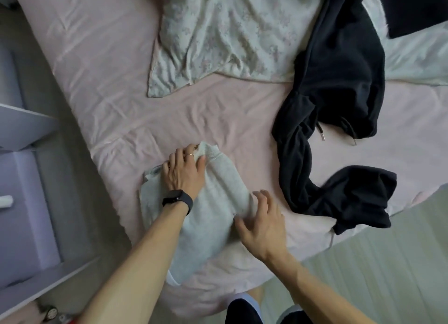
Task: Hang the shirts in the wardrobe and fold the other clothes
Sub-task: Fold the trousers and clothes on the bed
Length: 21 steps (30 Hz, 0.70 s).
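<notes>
**Grey knit mid-fold on the bed**

Grey knit garment (218,202) is laid on the pink bed sheet (109,81), at about 6 o'clock from the middle of the view. It is gathered into a narrow bundle with its ribbed end pointing toward 12 o'clock.

The left hand (184,173) is set on the upper part of the bundle, and the ribbed edge appears to be pinched between its thumb and fingers. The right hand (261,224) is spread and relaxed at the garment's 3 o'clock edge. Its fingertips are at the cloth and nothing is grasped.

The folding half of the task is judged to be in hand, with this piece only partly folded. The next move is likely to be the ribbed end carried over toward 6 o'clock. For that, the body of the soft knit would need to be pressed flat by the free hand, so that it is not dragged along the sheet.

A black hoodie (339,105) is left crumpled at 3 o'clock, well apart and not yet folded. A floral pillow (218,32) is seen at 12 o'clock.
</notes>
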Each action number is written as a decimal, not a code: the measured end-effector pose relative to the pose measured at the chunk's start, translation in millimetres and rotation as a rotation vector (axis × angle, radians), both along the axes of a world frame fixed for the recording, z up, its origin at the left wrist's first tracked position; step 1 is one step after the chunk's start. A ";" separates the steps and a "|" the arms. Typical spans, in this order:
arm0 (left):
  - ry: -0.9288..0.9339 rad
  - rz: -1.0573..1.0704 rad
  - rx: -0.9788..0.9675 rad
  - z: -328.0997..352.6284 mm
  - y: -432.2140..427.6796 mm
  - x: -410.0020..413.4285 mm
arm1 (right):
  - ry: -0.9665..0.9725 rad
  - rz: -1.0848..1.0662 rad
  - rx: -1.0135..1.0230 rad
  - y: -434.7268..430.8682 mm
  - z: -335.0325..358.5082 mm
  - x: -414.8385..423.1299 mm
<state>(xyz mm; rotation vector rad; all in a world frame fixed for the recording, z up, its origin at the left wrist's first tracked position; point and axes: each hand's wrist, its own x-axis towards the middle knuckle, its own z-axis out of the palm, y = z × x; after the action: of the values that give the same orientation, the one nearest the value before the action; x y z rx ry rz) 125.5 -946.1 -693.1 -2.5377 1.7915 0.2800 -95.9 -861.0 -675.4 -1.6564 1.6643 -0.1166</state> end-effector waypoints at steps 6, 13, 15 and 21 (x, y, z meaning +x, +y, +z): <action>0.039 0.090 -0.130 28.0 89.0 -15.4 | 0.064 0.462 -0.143 -24.8 3.8 49.2; 0.083 0.193 0.118 -12.3 137.8 -15.7 | 0.203 0.639 -0.105 -56.3 -20.5 81.9; 0.092 0.224 0.119 -26.9 128.3 -3.6 | 0.236 0.611 -0.067 -60.4 -28.8 92.5; 0.068 0.183 0.034 -71.4 117.8 21.0 | 0.212 0.554 -0.054 -64.0 -60.3 104.1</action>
<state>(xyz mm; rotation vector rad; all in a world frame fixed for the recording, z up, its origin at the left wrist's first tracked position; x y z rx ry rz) 146.5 -828.3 -764.5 -2.7020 1.5615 0.4028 8.2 -925.0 -735.8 -2.1683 1.2937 0.2970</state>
